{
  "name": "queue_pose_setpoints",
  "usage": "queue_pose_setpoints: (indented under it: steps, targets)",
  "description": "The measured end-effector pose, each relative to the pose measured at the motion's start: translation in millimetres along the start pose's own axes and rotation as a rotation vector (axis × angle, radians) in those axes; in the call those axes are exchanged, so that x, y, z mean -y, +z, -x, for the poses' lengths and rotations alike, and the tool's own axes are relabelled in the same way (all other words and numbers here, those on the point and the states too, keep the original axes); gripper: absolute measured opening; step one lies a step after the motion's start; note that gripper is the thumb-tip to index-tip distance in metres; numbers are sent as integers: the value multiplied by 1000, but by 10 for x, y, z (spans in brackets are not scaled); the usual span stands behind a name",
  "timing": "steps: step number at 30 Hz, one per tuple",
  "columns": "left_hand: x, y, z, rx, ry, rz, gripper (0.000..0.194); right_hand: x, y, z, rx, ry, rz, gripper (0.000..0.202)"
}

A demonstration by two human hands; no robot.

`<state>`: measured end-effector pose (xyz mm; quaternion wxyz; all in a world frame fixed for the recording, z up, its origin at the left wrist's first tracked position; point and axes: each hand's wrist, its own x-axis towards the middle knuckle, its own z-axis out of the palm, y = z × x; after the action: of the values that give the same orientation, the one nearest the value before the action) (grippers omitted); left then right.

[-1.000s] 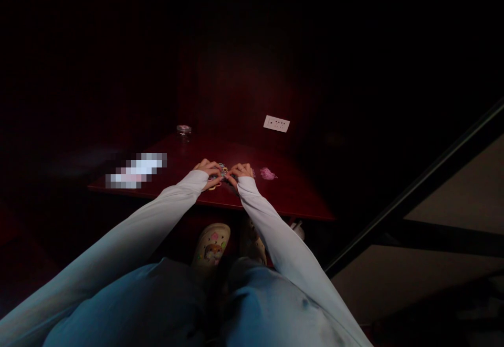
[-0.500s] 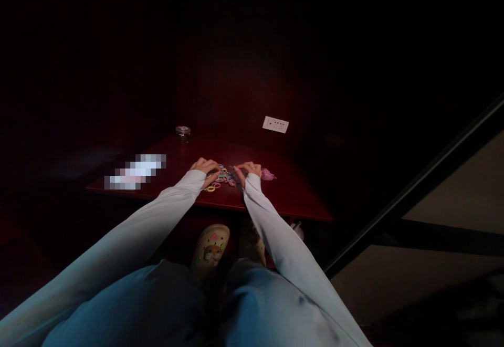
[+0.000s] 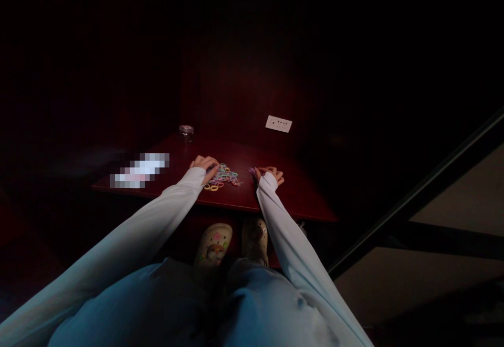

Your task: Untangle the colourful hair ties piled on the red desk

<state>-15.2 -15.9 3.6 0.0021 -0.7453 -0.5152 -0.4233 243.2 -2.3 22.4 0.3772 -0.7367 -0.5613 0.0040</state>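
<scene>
The work surface is a dark red worktop (image 3: 283,200) with a smooth, faintly glossy finish. On it lies a loose heap of small multicoloured rings (image 3: 226,176), the landmark for this report. The left hand (image 3: 205,164) rests at the heap's left edge, fingers bent and tips against the nearest rings; whether they clamp any ring cannot be told. The right hand (image 3: 271,174) is to the right of the heap, clear of it, with fingers curled beside a small purple clump (image 3: 252,170). Thumb and forefinger appear to touch this clump, but a firm grip cannot be confirmed.

Progress, as judged from the layout, is partial: the purple clump stands apart from the heap, while the heap itself remains mixed in colour, with green, blue, pink and yellow showing. Most of the handling appears outstanding.

The rings are thin, rounded loops, apparently soft and elastic, overlapping in a tangle. Yellow rings (image 3: 214,188) lie flat at the heap's near edge, their open centres visible. Beyond the heap to the left stands a clear, rounded jar (image 3: 186,132) with a pale pinkish lid. Beyond the heap to the right, a white rectangular socket plate (image 3: 279,124) is fixed to the dark red wall (image 3: 236,90).
</scene>
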Motion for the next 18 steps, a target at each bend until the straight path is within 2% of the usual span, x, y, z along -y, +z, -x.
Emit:
queue_pose_setpoints:
  steps: [6, 10, 14, 18]
  targets:
    - [18, -5, -20, -17, -76, 63, 23, -16, 55, 33, -36, 18, -101, 34]
    - [56, -30, -19, 4, -122, 176, 32, -3, 99, 49, -18, 8, -121, 33]
    - [126, -58, 35, 55, -100, 264, 37, 6, 182, 62, 40, 13, -127, 26]
    - [188, -69, 100, 122, -42, 251, 33, -21, 236, 124, 53, -43, -149, 20]
